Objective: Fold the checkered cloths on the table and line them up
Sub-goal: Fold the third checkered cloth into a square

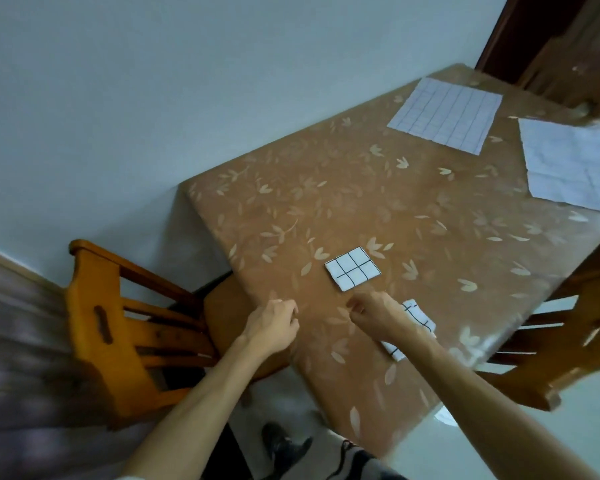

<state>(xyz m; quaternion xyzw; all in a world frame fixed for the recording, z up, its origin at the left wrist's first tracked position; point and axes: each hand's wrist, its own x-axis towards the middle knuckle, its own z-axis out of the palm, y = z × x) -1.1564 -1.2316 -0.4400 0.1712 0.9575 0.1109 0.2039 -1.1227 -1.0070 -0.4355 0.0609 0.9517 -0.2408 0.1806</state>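
Note:
A small folded white cloth with black grid lines (352, 269) lies flat on the brown leaf-patterned table (326, 209). A second folded checkered cloth (417, 317) lies just nearer, partly hidden under my right forearm. My right hand (374, 315) hovers with curled fingers just below the first folded cloth, holding nothing. Over the table's near-left edge my left hand (274, 323) is loosely curled and empty. Two unfolded checkered cloths lie far off: one spread flat (445, 114) at the far corner, another (575, 164) at the right edge.
A wooden chair (118, 327) stands at the table's left side and another chair (568, 341) at the right. A pale wall runs behind. A dark wooden door frame (534, 39) rises at the upper right. My shoes (281, 445) show on the floor below.

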